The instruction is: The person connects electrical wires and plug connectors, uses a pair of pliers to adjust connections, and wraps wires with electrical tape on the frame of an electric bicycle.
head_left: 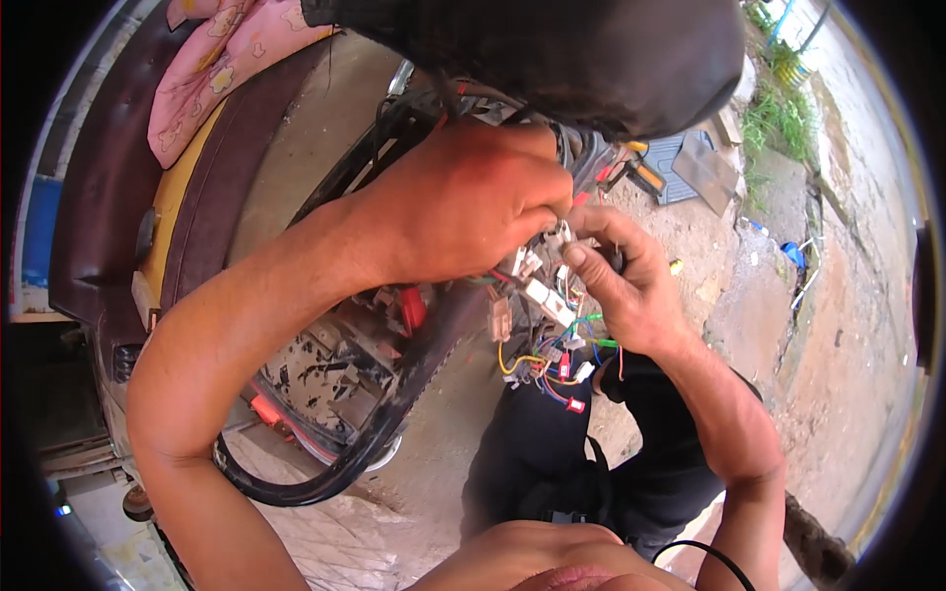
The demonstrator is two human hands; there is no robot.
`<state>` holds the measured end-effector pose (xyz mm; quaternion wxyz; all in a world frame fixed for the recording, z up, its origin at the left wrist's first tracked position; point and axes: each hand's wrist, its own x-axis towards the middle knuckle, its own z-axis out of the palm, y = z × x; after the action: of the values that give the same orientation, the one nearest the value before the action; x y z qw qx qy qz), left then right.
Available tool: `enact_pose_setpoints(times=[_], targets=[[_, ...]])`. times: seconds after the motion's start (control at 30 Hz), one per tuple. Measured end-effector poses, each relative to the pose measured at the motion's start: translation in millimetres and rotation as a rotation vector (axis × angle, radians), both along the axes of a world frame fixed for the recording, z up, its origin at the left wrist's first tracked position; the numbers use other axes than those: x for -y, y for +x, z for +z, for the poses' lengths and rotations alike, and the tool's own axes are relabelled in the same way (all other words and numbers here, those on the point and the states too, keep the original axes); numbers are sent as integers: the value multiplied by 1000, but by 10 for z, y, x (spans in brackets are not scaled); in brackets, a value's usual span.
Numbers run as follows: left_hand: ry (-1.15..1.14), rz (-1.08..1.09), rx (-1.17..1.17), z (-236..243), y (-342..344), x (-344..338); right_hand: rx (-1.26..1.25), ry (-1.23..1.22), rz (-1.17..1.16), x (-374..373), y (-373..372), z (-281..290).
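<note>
My left hand (483, 197) is closed at a small white connector (558, 234), its fingertips partly hidden. My right hand (631, 281) holds the same connector between thumb and fingers, its index finger curled beside it. Below them hangs a bundle of coloured wires (552, 360) with several white and red plugs, including a larger white connector (548, 301). The harness runs from a black metal frame (414, 374) of a vehicle, partly hidden behind my left hand and forearm.
A black padded seat (591, 49) overhangs the top. A brown-and-yellow bench (197, 217) with a pink patterned cloth (217, 79) stands left. To the right lie tools (645, 175), a grey mat (670, 148) and cracked concrete with weeds (774, 128). My legs (522, 453) are below the wires.
</note>
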<state>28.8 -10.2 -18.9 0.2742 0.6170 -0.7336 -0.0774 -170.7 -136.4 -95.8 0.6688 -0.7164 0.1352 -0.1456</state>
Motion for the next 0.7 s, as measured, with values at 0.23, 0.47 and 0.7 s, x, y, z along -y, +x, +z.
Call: enact_pose_setpoints(times=[0.23,0.47,0.7], targets=[[62,31,-15,-48,46,64,32,-101,-22,50,49,-146],[23,21,11,-87,52,63,23,-126,-11,72,38,-125],[-3,-10,98,-38,37,46,31,-205,3,109,57,-47]])
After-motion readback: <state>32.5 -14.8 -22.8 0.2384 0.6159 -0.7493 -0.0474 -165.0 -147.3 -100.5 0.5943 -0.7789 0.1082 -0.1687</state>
